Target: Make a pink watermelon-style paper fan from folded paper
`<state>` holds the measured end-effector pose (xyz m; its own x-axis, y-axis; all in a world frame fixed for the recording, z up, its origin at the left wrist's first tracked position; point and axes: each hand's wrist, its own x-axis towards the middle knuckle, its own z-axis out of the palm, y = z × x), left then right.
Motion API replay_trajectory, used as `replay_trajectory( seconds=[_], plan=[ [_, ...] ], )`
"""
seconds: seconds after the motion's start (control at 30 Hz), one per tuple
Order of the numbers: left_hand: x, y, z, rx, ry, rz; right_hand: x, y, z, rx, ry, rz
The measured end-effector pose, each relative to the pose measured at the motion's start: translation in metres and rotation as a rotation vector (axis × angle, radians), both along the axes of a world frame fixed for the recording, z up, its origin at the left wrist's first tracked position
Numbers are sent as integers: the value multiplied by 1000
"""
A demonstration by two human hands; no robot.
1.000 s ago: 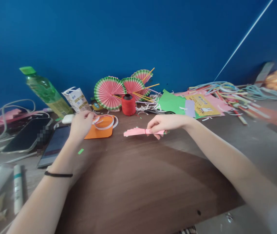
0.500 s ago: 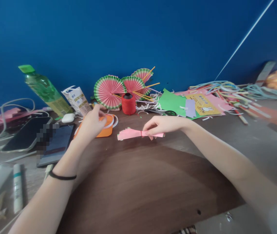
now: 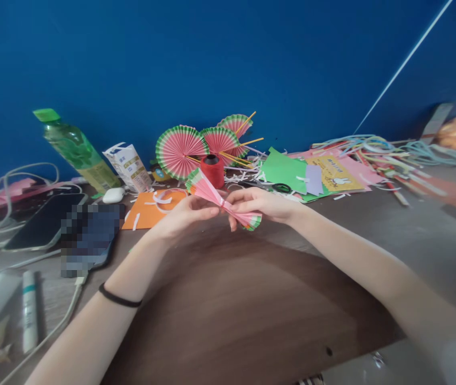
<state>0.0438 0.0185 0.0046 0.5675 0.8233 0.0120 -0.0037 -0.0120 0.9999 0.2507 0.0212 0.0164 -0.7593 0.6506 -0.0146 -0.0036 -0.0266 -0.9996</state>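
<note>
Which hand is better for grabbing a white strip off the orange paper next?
Probably the left hand: it's nearer the orange paper, while the right hand pinches the pleated pink paper.

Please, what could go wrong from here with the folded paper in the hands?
The right hand pinches the pleated paper near its tied middle; a hard squeeze might crush the folds. The red spool appears close behind the paper's left end, so a swing could perhaps topple it.

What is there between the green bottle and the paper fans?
In the head view, the carton, then a small yellow item beside the fans.
</note>
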Motion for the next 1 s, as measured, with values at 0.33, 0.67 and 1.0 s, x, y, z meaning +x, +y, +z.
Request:
replay_trajectory(
  seconds=[0.33, 0.67, 1.0],
  plan=[
    [2, 1, -7, -123, -163, 156, -3, 6, -14, -36, -50, -12],
    [13, -1, -11, -481, -422, 284, -8, 6, -25, 816, -72, -420],
    [20, -4, -15, -439, -410, 244, -9, 3, -22, 900, -36, -374]
  ],
)
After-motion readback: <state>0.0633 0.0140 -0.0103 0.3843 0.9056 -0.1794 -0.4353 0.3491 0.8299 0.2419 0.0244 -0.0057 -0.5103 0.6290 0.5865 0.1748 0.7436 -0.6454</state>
